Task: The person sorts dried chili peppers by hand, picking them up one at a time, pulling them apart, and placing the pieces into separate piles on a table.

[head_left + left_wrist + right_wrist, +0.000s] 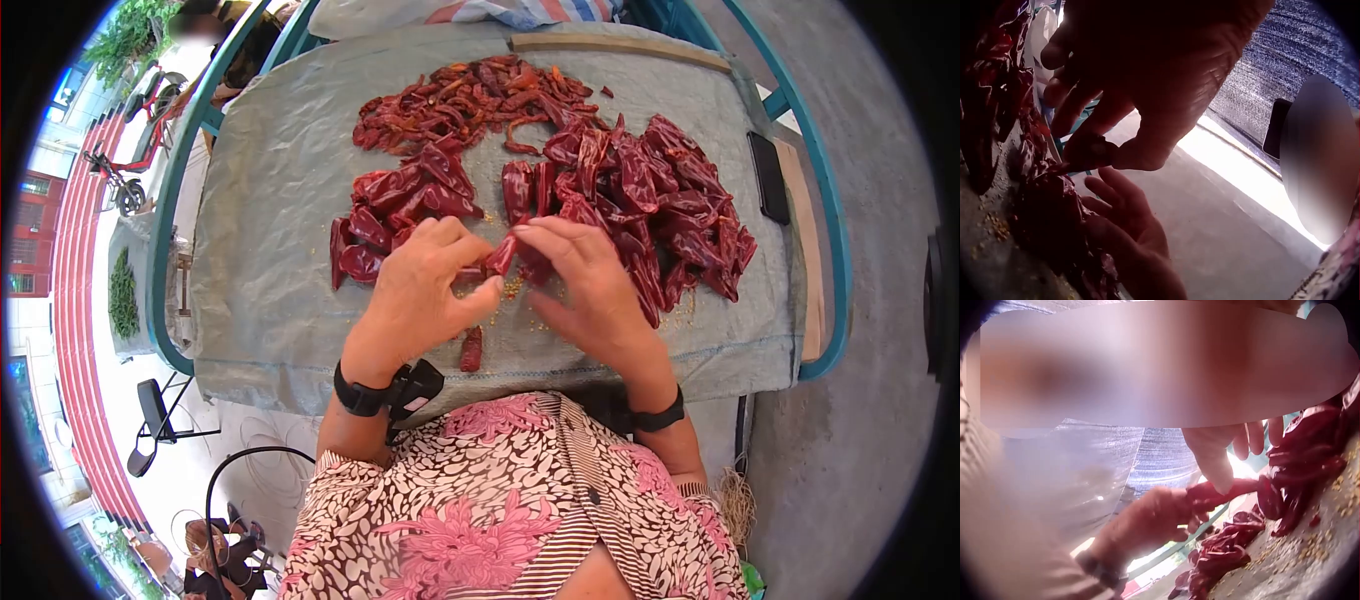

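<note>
The left hand (425, 290) pinches a dark red dried pepper (500, 257) between thumb and index finger, at the middle of the cloth-covered table. The right hand (590, 290) is just to its right, with fingertips at the pepper's upper end; whether they grip it is unclear. In the right wrist view the pepper (1222, 492) stretches between both hands. The left wrist view shows the left hand (1154, 81) in shadow above the right hand (1132, 231). Pepper piles lie beyond the left hand (400, 200) and beside the right hand (640, 190).
A pile of smaller, shrivelled peppers (470, 105) lies at the back. One short piece (471, 350) rests near the front edge, and yellow seeds are scattered between the piles. A phone (768, 178) lies at the right edge, inside the teal frame (835, 250).
</note>
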Demonstrator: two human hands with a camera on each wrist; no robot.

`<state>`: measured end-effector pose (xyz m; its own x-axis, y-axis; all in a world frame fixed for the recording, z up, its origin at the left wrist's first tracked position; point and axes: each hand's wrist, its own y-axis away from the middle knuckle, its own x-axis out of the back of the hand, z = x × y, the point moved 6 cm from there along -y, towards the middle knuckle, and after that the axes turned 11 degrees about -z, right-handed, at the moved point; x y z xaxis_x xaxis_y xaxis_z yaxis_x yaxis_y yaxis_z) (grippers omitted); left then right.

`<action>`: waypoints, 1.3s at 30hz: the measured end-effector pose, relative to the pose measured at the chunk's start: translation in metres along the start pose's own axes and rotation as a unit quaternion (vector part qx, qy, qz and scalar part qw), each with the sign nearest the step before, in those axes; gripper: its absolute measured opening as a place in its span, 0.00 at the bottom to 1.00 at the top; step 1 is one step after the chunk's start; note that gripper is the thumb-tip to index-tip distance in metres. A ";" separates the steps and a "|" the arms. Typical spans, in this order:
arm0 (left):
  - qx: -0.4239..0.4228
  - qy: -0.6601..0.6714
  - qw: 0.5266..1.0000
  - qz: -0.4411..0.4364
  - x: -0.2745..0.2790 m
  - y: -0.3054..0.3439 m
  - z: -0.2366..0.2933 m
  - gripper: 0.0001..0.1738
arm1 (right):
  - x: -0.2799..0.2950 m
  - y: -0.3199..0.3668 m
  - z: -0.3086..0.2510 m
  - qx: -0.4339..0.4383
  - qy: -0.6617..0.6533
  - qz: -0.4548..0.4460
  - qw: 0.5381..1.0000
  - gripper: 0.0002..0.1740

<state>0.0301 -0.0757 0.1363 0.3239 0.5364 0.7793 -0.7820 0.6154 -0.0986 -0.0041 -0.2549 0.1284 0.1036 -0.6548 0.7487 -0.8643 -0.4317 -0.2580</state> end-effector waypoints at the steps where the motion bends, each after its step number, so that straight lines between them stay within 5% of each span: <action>1: -0.039 0.006 0.999 -0.010 0.003 -0.001 0.005 0.10 | -0.008 -0.001 0.002 0.000 -0.027 -0.010 1.000 0.37; 4: 0.042 0.203 0.976 -0.067 0.001 -0.001 -0.003 0.07 | -0.015 -0.004 0.002 0.037 0.035 0.000 0.999 0.33; 11: 0.123 0.057 0.987 0.083 0.007 -0.007 -0.043 0.11 | -0.032 -0.003 0.013 0.006 0.010 -0.030 0.999 0.22; 14: 0.097 0.042 0.988 0.110 0.008 -0.010 -0.055 0.14 | -0.041 0.000 0.006 -0.004 0.018 -0.128 0.992 0.20; 18: 0.105 -0.060 0.993 0.007 -0.009 -0.016 -0.058 0.18 | -0.039 0.001 -0.004 -0.001 0.043 -0.114 0.993 0.19; 24: 0.159 -0.156 0.974 0.034 -0.015 -0.022 -0.068 0.20 | -0.048 0.012 0.002 -0.003 0.065 -0.124 0.990 0.19; 30: 0.121 -0.108 0.985 0.055 -0.007 -0.021 -0.056 0.20 | -0.021 0.011 0.003 -0.036 0.060 -0.100 0.993 0.27; 33: 0.107 -0.038 0.993 0.012 -0.002 -0.018 -0.040 0.19 | 0.016 0.007 0.001 -0.033 0.110 0.091 0.989 0.32; 36: 0.042 0.043 0.997 -0.044 -0.005 -0.015 -0.018 0.19 | 0.014 0.008 0.004 -0.058 -0.021 0.083 0.995 0.36; 39: -0.032 0.089 0.991 -0.097 -0.016 -0.015 -0.004 0.22 | -0.003 0.004 0.002 -0.007 -0.052 0.049 0.997 0.29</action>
<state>0.0392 -0.0915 0.1225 0.5582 0.4933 0.6671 -0.6618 0.7497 -0.0006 -0.0067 -0.2561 0.1235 0.0684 -0.7549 0.6522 -0.8797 -0.3540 -0.3176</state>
